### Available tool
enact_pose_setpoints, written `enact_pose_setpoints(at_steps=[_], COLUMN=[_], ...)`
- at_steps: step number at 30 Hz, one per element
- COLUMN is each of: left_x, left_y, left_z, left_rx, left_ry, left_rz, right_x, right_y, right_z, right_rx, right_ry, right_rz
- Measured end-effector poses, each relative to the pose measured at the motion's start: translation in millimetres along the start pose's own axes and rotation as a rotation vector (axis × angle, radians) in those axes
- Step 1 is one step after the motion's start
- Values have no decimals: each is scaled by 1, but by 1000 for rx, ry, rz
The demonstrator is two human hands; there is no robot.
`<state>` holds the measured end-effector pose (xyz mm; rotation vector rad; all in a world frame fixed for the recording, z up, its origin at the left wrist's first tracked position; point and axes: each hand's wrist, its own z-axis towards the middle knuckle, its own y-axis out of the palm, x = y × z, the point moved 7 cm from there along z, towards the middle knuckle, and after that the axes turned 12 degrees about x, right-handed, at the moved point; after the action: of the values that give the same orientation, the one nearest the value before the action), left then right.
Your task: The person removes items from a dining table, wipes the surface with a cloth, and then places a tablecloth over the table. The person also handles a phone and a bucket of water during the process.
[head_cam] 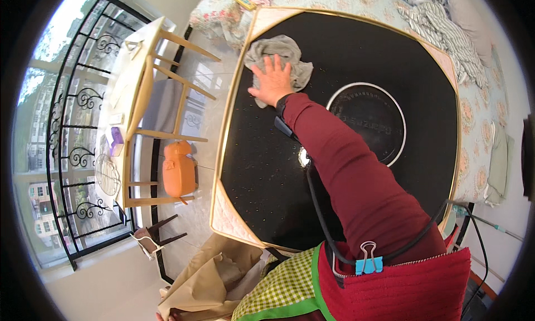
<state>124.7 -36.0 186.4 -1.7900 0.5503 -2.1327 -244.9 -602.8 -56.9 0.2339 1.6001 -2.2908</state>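
My right hand (273,80) presses down, fingers spread, on a crumpled grey cloth (286,49). The cloth lies on a black glossy tabletop (267,162) with gold trim, near its far left corner. Small crumbs and specks dot the surface below the hand. A round cooking plate (363,124) with a pale ring is set in the tabletop, partly covered by my sleeve. At the lower left edge, a few fingers of my left hand (164,317) hold the edge of a tan cover sheet (209,287); most of that hand is cut off.
A bed with a floral cover (472,153) borders the far and right sides. To the left stand a wooden table (125,82), a chair with a grey seat (161,105) and an orange case (179,169). A black cable (319,212) runs under my right arm.
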Motion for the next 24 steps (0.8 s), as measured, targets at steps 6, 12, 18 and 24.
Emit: enact_pose_setpoints(at_steps=[6, 12, 18, 24], left_x=[-61, -93, -90, -93], left_y=[-8, -24, 6, 19], left_z=[23, 43, 40, 38], left_rx=[-111, 87, 96, 7], left_ry=[393, 181, 62, 37], left_rz=[538, 369, 168, -117], right_x=[62, 320, 457, 416], right_y=[-14, -118, -234, -245], right_z=[5, -46, -254, -341], right_rx=[126, 117, 45, 33], right_ry=[-180, 248, 722, 700], right_rz=[-99, -420, -687, -700])
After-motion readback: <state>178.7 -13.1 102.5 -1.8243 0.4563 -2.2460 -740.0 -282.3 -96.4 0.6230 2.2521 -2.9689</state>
